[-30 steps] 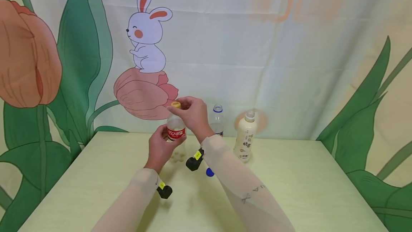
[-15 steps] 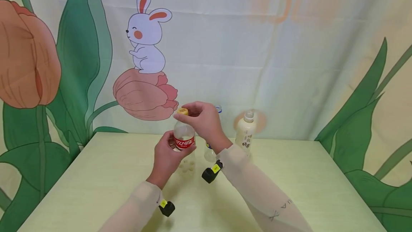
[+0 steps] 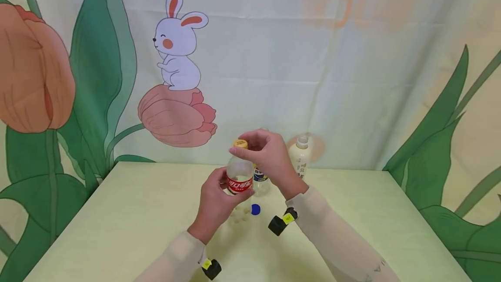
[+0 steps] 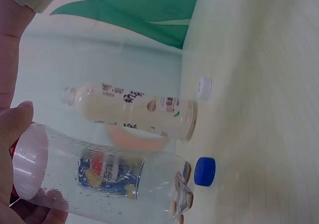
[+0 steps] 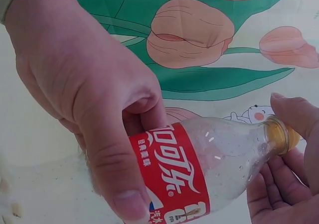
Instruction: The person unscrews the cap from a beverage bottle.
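Observation:
My left hand [image 3: 217,199] grips a clear plastic bottle [image 3: 240,167] with a red label [image 5: 172,169] around its middle. The bottle is upright above the table, with no liquid seen in it. At its top, my right hand [image 3: 274,156] pinches a yellow cap [image 3: 240,143] between thumb and fingers. The right wrist view shows the cap [image 5: 284,136] sitting on the bottle's mouth. Through the bottle's clear wall, the left wrist view shows a blue label [image 4: 110,175]. Behind my right hand, a clear bottle with a blue label [image 3: 261,176] is partly hidden.
A cream-coloured bottle [image 3: 300,160] with an uncapped mouth stands behind my right wrist. On the table [image 3: 117,221] lies a blue cap [image 3: 255,209]. A white cap [image 4: 204,88] lies near the cream bottle. A printed curtain [image 3: 250,55] hangs along the back edge.
Both hands have carried the red-labelled bottle to the right and slightly nearer. Its yellow cap stays in my right fingers. More of the blue-labelled bottle is now covered by my right hand.

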Demonstrator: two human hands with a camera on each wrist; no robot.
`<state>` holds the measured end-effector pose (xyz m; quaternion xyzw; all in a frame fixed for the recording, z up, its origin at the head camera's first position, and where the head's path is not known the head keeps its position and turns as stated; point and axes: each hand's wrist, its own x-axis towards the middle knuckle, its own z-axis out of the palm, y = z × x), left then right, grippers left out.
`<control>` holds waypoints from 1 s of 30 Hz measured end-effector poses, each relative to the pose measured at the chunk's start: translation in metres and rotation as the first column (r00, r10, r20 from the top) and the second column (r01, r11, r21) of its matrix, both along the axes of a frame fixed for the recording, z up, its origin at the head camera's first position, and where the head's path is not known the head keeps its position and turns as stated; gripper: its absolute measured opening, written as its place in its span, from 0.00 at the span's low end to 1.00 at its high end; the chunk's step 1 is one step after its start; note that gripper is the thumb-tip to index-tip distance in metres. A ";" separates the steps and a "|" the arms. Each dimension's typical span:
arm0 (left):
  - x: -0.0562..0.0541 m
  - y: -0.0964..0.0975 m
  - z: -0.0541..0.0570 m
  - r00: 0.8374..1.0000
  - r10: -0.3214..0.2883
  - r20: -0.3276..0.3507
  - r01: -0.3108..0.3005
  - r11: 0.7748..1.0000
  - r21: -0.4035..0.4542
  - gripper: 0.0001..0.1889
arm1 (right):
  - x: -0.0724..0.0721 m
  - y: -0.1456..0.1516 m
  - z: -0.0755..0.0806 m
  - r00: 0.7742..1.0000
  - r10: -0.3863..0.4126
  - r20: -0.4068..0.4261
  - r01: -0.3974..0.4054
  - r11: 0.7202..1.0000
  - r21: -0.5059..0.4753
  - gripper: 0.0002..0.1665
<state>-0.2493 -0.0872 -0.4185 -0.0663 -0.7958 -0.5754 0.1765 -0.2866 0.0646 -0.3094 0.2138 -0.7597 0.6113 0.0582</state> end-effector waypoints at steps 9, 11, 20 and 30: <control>0.009 0.015 0.003 0.999 -0.022 -0.047 0.023 0.999 0.028 0.36 | 0.016 0.018 0.004 1.000 -0.010 0.028 0.011 1.000 -0.018 0.20; 0.010 0.018 0.004 0.998 -0.026 -0.056 0.028 0.999 0.030 0.36 | 0.018 0.020 0.005 1.000 -0.006 0.025 0.007 1.000 -0.026 0.19; 0.014 0.030 0.005 0.997 -0.045 -0.061 0.048 0.998 0.051 0.36 | 0.023 0.033 0.005 0.999 -0.009 0.035 0.010 0.999 -0.040 0.18; 0.018 0.041 0.007 0.995 -0.071 -0.070 0.072 0.997 0.019 0.34 | 0.028 0.047 0.006 0.999 0.001 0.044 0.001 0.999 -0.055 0.18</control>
